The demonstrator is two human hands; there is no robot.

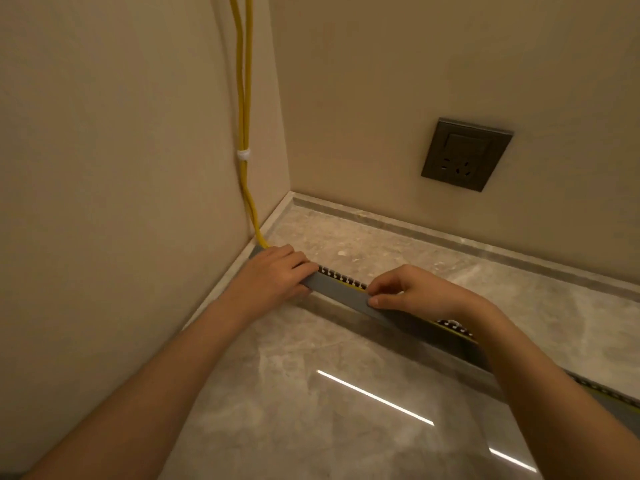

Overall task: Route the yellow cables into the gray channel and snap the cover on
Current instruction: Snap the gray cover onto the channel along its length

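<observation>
Two yellow cables (244, 98), bound by a white tie (243, 154), run down the left wall and enter the gray channel (433, 337) at the floor corner. The channel lies diagonally along the floor, its slotted far wall (341, 278) and a strip of yellow cable showing. A gray cover (337, 289) lies on top of it. My left hand (277, 275) holds the cover's left end, fingers over the top and thumb at the near edge. My right hand (419, 292) pinches the cover further right, fingertips on top and thumb on the near side.
The floor is glossy marble tile (311, 410) with a stone skirting (450, 237) along both walls. A dark wall socket (465, 154) sits on the right wall above the skirting. The channel runs on toward the lower right edge (609, 400).
</observation>
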